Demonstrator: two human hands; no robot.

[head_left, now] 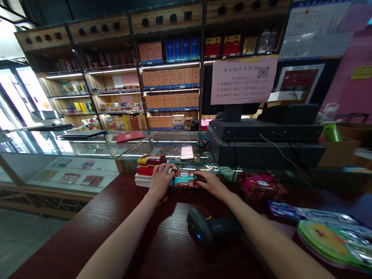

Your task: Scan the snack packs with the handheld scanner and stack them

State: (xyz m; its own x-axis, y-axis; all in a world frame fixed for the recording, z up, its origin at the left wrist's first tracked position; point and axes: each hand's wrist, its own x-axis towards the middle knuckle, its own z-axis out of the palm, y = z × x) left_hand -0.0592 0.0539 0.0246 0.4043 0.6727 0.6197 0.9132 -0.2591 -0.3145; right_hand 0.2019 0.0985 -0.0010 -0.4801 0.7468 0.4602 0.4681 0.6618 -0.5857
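A brown snack packet with a teal label [185,179] lies flat near the back edge of the dark wooden counter. My left hand [160,179] is closed on its left end, fingers bent over the edge. At the other end, my right hand [211,183] grips the packet's right side with fingers and thumb. Just left of the packet, partly behind my left hand, stands a stack of red, yellow and white boxes [144,170]. A black barcode scanner [203,225] rests on the counter between my forearms.
Brown packets with pink labels [261,185] sit to the right. Purple-and-silver packages [316,214] and a green round package [328,242] lie near my right arm. Behind are a glass display case [171,141], a cash register [267,149] with trailing cables, and stocked shelves.
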